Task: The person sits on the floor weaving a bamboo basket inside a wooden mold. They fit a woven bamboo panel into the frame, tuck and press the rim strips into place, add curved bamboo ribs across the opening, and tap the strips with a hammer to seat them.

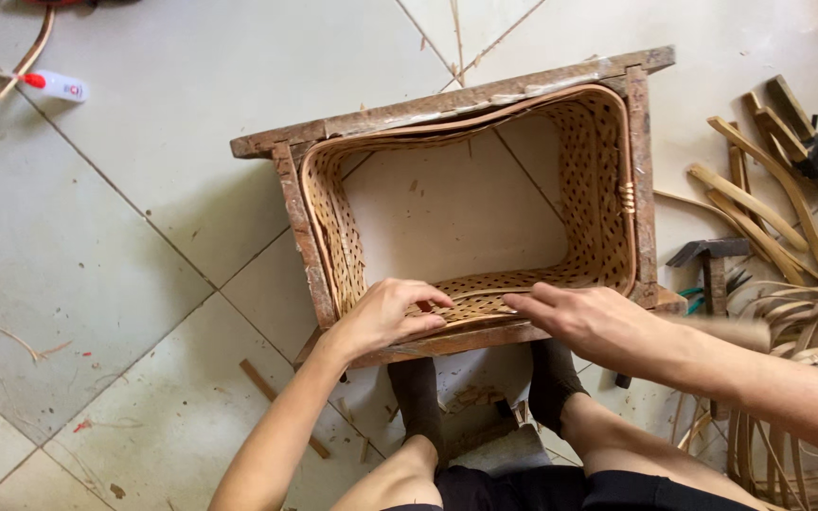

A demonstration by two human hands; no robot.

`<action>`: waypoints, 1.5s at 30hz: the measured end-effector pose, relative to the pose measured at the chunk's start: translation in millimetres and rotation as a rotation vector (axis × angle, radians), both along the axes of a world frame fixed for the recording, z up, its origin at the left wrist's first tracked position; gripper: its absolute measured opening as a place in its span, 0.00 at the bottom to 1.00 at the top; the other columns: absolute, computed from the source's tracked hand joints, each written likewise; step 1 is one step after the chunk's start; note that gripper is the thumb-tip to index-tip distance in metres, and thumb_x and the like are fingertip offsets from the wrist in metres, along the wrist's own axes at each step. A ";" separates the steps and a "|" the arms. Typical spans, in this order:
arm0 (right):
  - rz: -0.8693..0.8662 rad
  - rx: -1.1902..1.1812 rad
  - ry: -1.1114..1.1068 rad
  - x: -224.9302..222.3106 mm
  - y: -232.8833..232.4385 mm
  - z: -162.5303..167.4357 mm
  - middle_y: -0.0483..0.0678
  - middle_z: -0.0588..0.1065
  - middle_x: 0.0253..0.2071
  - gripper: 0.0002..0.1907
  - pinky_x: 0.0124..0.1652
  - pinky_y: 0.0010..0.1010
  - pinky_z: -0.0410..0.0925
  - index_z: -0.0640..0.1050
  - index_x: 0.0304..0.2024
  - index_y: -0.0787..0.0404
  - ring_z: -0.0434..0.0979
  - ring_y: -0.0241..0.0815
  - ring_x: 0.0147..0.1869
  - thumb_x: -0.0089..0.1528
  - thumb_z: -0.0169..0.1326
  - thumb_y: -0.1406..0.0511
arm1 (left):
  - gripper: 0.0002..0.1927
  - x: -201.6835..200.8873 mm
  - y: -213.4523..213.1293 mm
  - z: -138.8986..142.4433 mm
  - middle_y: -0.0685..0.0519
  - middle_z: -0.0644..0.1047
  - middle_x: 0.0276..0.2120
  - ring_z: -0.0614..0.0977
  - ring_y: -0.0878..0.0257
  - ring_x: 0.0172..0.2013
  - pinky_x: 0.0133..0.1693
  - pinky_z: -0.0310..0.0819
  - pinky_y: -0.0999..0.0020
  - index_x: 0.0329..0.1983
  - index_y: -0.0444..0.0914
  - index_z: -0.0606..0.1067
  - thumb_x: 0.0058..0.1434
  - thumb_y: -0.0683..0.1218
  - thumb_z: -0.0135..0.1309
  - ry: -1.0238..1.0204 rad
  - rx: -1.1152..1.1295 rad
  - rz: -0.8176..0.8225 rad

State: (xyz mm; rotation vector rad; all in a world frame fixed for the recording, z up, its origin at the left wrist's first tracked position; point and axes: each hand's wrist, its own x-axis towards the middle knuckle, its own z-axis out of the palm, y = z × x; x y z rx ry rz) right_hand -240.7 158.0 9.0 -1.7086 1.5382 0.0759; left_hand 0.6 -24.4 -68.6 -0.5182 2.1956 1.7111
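Both hands are down on the near rim of the woven basket (471, 213), which sits snug inside a rough wooden frame (409, 115) on the tiled floor. The left hand (385, 317) curls over the rim — fingers pressing the weave against the frame's near rail, gripping nothing loose. The right hand (594, 322) lies just beside it along the same rim, fingertips pinching a thin bamboo strip (485, 298) that runs along the edge. This looks like the rim-binding stage: seating the strip against the weave. The next move likely calls for steady pressure from the left while the right slides along — slack would let the strip spring out. Right of the frame lie a hammer (712, 260) and loose bamboo strips (769, 203).
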 end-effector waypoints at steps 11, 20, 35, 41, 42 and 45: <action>0.239 -0.322 0.139 35.5 -33.8 -3.4 0.49 0.74 0.38 0.29 0.32 0.36 0.75 0.71 0.57 0.65 0.81 0.46 0.39 0.53 0.55 0.65 | 0.18 -4.5 -15.5 -0.1 0.50 0.85 0.40 0.88 0.61 0.37 0.43 0.84 0.66 0.49 0.39 0.81 0.54 0.44 0.63 -0.078 0.099 -0.012; 0.460 -0.396 0.320 68.1 -42.1 -15.7 0.52 0.75 0.38 0.31 0.30 0.31 0.75 0.70 0.61 0.72 0.79 0.43 0.37 0.56 0.54 0.66 | 0.16 -11.2 -22.0 -3.8 0.52 0.86 0.38 0.87 0.65 0.32 0.40 0.84 0.69 0.45 0.41 0.83 0.52 0.45 0.65 -0.044 -0.016 -0.040; 0.412 -0.353 0.685 78.4 -8.3 -21.5 0.49 0.73 0.35 0.16 0.26 0.28 0.71 0.75 0.49 0.71 0.75 0.39 0.33 0.61 0.52 0.67 | 0.16 -5.5 -23.4 -6.9 0.51 0.86 0.36 0.87 0.66 0.30 0.39 0.84 0.70 0.44 0.38 0.83 0.51 0.43 0.65 0.003 -0.039 0.053; 0.414 -0.375 0.573 69.2 -12.7 -7.9 0.50 0.73 0.34 0.30 0.22 0.25 0.71 0.72 0.60 0.74 0.74 0.37 0.29 0.56 0.54 0.66 | 0.16 -6.8 -19.5 -3.6 0.52 0.86 0.36 0.87 0.66 0.31 0.39 0.84 0.71 0.44 0.39 0.83 0.50 0.42 0.65 0.025 -0.006 0.061; 0.439 -0.386 0.551 76.1 -14.9 -11.9 0.50 0.73 0.34 0.29 0.22 0.25 0.71 0.72 0.59 0.75 0.74 0.36 0.28 0.57 0.54 0.66 | 0.16 -6.4 -17.3 -1.3 0.52 0.86 0.36 0.87 0.66 0.31 0.38 0.84 0.71 0.44 0.39 0.83 0.50 0.42 0.65 0.007 -0.012 0.063; 0.446 -0.409 0.513 81.4 -11.5 -21.4 0.49 0.73 0.31 0.29 0.24 0.27 0.72 0.71 0.58 0.78 0.74 0.37 0.29 0.56 0.54 0.68 | 0.16 -6.9 -16.8 5.2 0.52 0.86 0.36 0.88 0.66 0.31 0.38 0.84 0.70 0.44 0.39 0.83 0.50 0.42 0.65 -0.020 -0.037 0.081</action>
